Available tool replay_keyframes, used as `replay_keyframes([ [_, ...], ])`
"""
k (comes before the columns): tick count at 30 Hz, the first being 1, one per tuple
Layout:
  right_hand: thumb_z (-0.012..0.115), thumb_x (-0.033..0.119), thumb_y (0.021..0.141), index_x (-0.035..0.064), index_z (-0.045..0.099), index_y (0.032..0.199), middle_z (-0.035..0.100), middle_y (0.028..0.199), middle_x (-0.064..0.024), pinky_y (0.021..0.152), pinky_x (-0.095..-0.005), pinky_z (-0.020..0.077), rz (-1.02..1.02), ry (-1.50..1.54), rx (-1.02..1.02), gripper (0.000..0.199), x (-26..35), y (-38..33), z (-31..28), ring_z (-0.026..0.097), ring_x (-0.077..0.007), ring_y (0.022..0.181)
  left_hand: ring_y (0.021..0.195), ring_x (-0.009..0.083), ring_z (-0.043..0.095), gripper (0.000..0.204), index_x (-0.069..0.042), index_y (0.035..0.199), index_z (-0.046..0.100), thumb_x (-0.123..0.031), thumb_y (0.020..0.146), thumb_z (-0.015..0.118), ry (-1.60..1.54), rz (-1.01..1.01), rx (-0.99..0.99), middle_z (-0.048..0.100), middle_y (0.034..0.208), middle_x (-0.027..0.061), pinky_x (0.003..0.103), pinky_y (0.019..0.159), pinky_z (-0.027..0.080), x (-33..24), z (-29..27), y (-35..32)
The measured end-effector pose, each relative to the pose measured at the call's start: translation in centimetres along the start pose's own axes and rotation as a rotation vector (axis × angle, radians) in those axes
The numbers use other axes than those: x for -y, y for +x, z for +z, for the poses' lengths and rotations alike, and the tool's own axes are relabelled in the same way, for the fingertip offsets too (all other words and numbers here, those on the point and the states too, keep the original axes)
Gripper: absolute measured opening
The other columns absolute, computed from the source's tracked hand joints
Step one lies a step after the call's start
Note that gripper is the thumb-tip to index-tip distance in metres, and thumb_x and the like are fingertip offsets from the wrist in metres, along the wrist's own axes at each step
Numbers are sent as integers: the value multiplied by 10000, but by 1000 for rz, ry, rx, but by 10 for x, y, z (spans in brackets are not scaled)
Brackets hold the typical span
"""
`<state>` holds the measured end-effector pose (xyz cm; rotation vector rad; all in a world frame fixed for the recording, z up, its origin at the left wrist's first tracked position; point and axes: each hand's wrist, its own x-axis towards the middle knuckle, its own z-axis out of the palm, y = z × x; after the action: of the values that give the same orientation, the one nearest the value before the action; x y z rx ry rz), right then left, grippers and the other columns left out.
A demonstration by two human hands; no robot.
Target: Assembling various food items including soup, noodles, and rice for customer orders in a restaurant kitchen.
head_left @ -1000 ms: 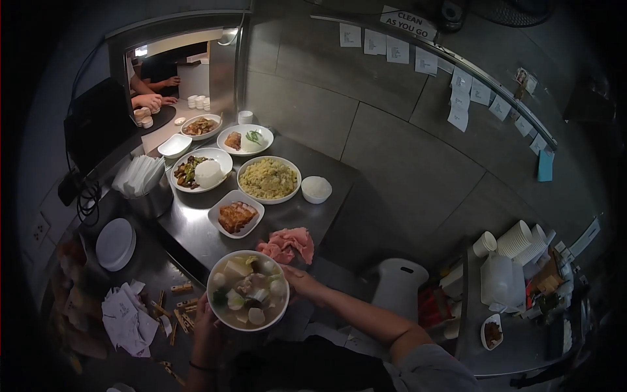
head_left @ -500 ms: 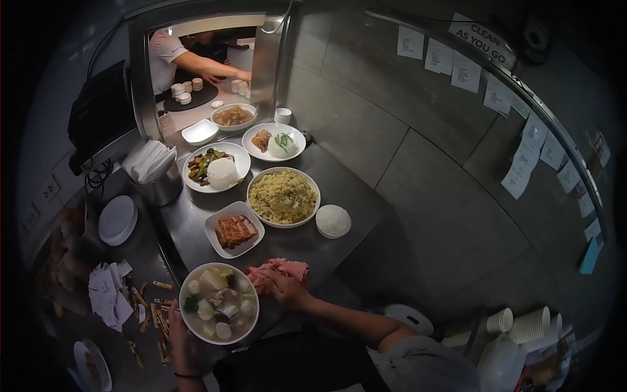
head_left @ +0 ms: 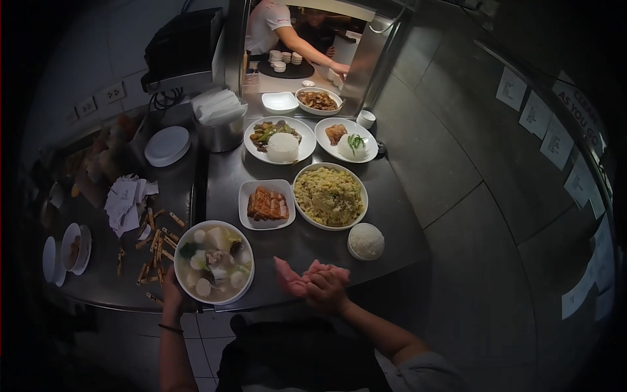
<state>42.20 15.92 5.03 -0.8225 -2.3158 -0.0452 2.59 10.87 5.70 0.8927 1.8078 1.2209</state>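
Note:
A round white soup bowl (head_left: 213,262) full of pale broth, white chunks and some greens is at the counter's near edge. My left hand (head_left: 172,292) grips its left side, with the fingers partly hidden by the bowl. To the right of the bowl, my right hand (head_left: 326,293) is closed on a crumpled pink cloth (head_left: 297,279) against the counter. Beyond the two hands are a square dish of sliced roast meat (head_left: 268,204), a heaped plate of fried rice (head_left: 330,196) and a small bowl of white rice (head_left: 366,242).
Two rice plates, one with stir-fry (head_left: 273,136), stand farther back by a serving window. Through it a co-worker's arm (head_left: 310,51) reaches over cups. Left are wooden clothespins (head_left: 157,248), paper slips (head_left: 129,204), stacked plates (head_left: 168,146) and a metal container (head_left: 221,134) of white packets.
My right hand and the cloth have moved right, away from the soup bowl, leaving a gap. The whole view has turned, showing more of the left counter. My left hand stays at the bowl.

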Motion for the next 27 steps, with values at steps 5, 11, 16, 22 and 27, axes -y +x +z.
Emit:
replay_keyframes([
  [5,617,170,601,107,498,843,509,915,-93,833,-462,397,106,-132,72,277,-70,-69,-60,510,-291,885,934,172,574,237,-13,1089,528,-68,862,485,23,30,-7,596,1040,101,284,786,464,1,-4,-4],
  [11,566,145,663,88,474,911,495,1014,-126,902,-442,354,495,-264,92,270,-160,-92,-102,479,-321,996,923,169,576,233,-17,1077,531,-67,851,505,-17,48,12,601,1019,96,282,789,461,-9,7,-12],
  [16,519,165,768,115,450,1105,449,1202,-105,930,-445,325,684,-529,12,348,-198,-77,-80,404,-313,1142,921,172,577,254,-16,1070,534,-56,819,545,43,39,-54,603,1015,92,284,792,454,-7,8,-15],
  [22,480,195,815,157,428,1222,398,1296,-94,1017,-460,242,861,-617,76,412,-202,-70,-68,315,-288,1245,935,172,576,294,-18,1062,542,-43,774,598,8,18,-71,601,1034,99,283,805,446,-13,11,-23],
  [27,467,201,824,158,427,1220,373,1323,-88,1016,-477,236,886,-595,79,401,-203,-71,-64,305,-285,1254,936,179,582,353,-17,1086,538,3,742,615,44,8,-97,612,1015,99,293,817,450,-13,13,-30],
])
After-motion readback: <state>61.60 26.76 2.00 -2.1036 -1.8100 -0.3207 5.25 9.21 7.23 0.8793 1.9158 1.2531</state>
